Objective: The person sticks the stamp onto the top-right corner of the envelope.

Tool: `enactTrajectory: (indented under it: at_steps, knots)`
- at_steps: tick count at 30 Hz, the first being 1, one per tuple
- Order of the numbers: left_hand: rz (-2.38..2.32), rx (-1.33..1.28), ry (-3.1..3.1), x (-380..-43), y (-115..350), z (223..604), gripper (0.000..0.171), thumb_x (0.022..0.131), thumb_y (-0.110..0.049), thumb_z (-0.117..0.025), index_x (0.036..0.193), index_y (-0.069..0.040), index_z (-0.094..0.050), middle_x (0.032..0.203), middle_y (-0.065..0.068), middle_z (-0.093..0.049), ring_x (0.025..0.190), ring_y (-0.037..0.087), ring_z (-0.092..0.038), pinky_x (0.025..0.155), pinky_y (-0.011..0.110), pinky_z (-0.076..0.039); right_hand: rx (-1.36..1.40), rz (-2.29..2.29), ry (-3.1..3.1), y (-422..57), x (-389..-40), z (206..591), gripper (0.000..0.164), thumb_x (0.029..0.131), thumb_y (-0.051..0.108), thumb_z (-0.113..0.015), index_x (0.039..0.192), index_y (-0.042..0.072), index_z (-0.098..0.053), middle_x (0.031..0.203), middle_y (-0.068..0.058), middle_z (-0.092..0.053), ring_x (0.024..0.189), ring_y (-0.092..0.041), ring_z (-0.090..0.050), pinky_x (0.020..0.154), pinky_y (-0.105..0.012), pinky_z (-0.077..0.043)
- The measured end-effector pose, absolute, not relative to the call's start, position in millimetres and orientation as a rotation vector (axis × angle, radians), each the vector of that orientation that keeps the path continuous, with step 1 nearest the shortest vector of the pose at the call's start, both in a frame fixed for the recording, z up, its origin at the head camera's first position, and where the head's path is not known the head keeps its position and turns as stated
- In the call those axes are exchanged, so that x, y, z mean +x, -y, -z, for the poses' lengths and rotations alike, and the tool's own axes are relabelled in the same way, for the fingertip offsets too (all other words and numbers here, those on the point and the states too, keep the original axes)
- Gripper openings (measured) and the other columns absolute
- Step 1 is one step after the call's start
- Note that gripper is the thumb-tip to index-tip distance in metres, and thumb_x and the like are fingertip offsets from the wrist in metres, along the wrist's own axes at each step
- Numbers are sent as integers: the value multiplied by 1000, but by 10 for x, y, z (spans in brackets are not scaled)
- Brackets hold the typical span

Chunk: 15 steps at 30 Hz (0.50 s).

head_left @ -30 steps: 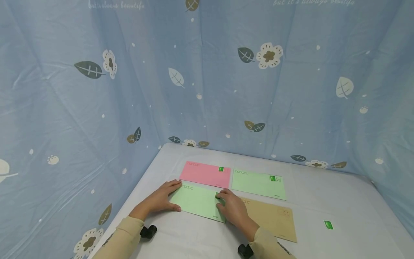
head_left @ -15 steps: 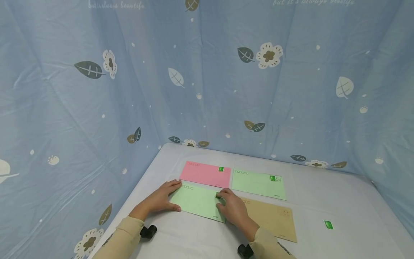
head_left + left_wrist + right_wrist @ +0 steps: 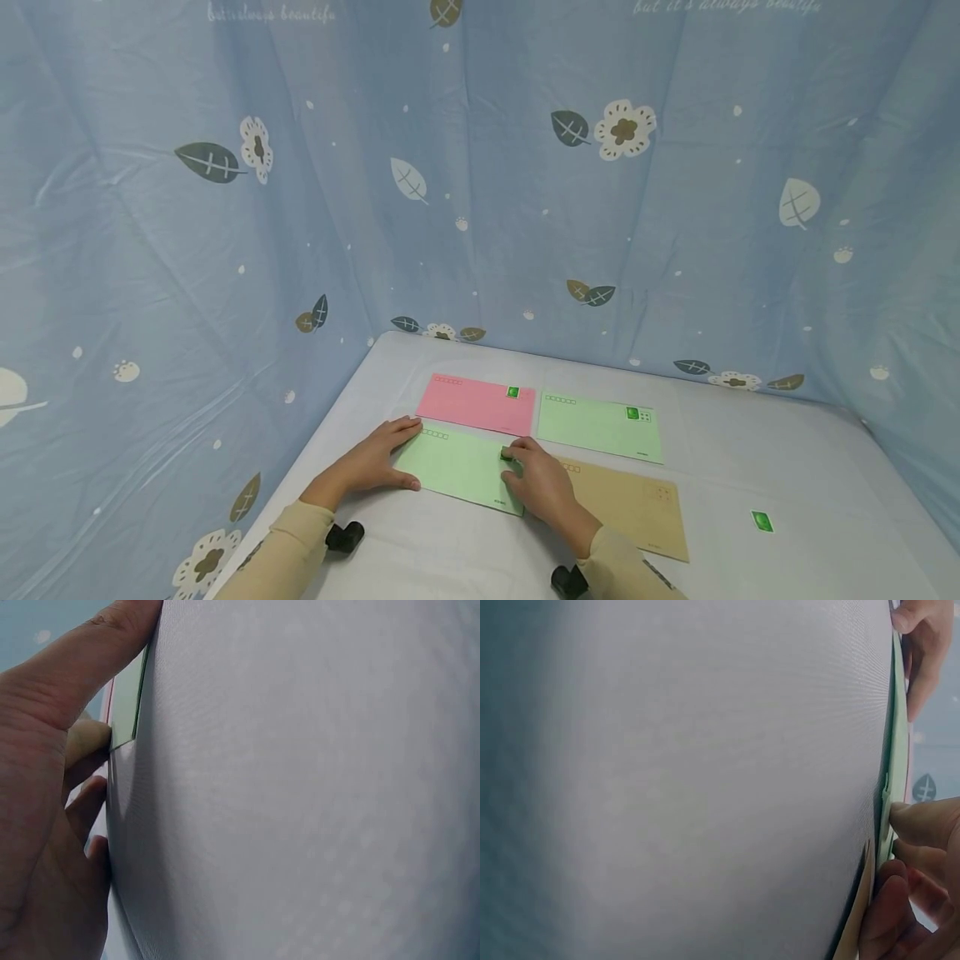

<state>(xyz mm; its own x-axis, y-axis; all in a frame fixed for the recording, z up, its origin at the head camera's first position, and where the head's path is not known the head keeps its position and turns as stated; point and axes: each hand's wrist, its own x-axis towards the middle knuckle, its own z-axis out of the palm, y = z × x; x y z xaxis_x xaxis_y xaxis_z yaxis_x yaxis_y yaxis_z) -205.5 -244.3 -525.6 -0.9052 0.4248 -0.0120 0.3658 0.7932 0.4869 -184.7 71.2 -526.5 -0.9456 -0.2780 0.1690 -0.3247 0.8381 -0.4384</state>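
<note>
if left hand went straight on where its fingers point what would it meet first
Probably the pink envelope, just past the green envelope that the left hand touches; how close is hard to judge.

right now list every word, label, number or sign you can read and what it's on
"but it's always beautiful": blue curtain, top right, last letters faint.
"but ... always beautiful": same curtain, top left, partly blurred.
Small print on near green envelope, far green envelope, pink envelope and brown envelope: too small to read.
Stamp at right hand, pink envelope's stamp, far green envelope's stamp and loose stamp: no readable lettering.
</note>
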Motion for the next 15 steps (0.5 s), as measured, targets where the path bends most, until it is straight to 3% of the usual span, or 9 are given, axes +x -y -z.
enactTrajectory:
  at_steps: [6, 15]
  knots:
    - [-727, 629, -2866, -2057, 2443, 5261, 108, 58, -68, -71, 146, -18, -33, 148, -2, -29, 137, 25, -24, 107, 47, -31, 491, -737, 2921, -709, -1847, 5257, 33, 80, 30, -71, 111, 18, -69, 113, 8, -56, 78, -5, -55, 54, -18, -40]
    - [-743, 626, -2862, -2048, 2438, 5250, 107, 58, -67, -72, 145, -17, -34, 149, 0, -29, 137, 26, -24, 107, 48, -30, 519, -746, 2935, -714, -1860, 5265, 34, 82, 29, -69, 114, 18, -68, 117, 7, -55, 82, -8, -59, 55, -19, -41]
